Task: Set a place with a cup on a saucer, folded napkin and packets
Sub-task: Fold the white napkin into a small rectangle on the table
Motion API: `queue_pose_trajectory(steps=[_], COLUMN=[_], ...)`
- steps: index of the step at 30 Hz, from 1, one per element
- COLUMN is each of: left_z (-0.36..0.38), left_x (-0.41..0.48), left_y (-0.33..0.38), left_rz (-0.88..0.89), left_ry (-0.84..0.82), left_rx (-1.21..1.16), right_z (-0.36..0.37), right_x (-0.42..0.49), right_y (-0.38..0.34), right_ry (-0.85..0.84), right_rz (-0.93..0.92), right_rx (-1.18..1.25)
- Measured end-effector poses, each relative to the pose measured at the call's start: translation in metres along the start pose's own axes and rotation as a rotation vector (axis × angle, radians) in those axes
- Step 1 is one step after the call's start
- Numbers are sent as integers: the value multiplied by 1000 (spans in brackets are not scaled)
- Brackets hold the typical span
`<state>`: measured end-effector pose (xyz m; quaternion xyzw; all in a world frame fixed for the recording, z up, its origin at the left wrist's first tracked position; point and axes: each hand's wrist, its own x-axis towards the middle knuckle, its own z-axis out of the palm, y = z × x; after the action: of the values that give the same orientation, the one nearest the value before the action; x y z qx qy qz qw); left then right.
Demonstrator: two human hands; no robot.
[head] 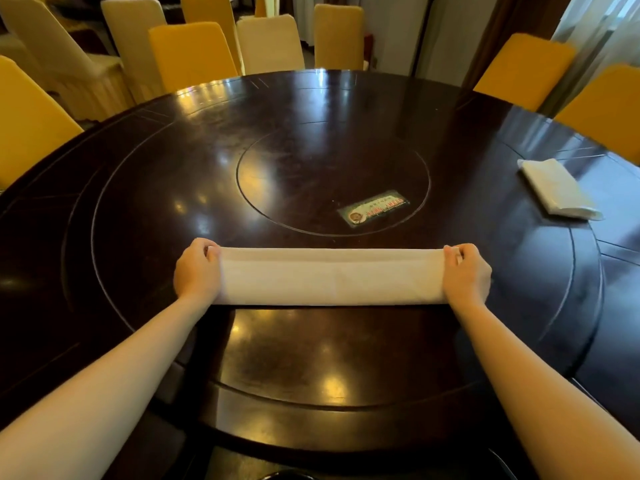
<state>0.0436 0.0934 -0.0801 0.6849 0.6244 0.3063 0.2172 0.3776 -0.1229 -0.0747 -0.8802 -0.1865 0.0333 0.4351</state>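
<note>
Shows the folding step: napkin stretched between curled fingers of left hand and right hand, pinching its ends; calls next, probably, for meeting both ends evenly.

One round table. Two white napkins on it: the long napkin up front, the small napkin off right. Two hands, left hand and right hand. One printed card. Chairs overlap behind, no sure count.

Left hand, right hand pinch ends of folded napkin on table.
</note>
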Motion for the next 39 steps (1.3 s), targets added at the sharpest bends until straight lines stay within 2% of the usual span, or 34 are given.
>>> queue_pose_trajectory(steps=[7,16,24,30,33,35,36,39], left_z=[18,24,25,19,16,25,34,68], left_x=[4,5,5,3,-6,-22,-33,-65], left_y=[-3,-5,-8,0,14,35,48,77], left_rz=[121,221,219,137,169,279,351,558], left_ry=[-27,10,7,-10,49,68,33,-203], left_rx=[293,506,515,444,459,458,428,377], right_z=[19,30,31,29,30,42,52,89], right_x=[9,5,5,4,-1,-14,-25,-65], right_y=[3,8,5,-1,-15,-35,-46,-66], right_ry=[14,75,120,108,99,3,-98,-433], right_rz=[-51,-218,-259,-239,-351,-528,-625,-868], right_rx=[-228,-445,-552,-651,-693,-579,-514,-560])
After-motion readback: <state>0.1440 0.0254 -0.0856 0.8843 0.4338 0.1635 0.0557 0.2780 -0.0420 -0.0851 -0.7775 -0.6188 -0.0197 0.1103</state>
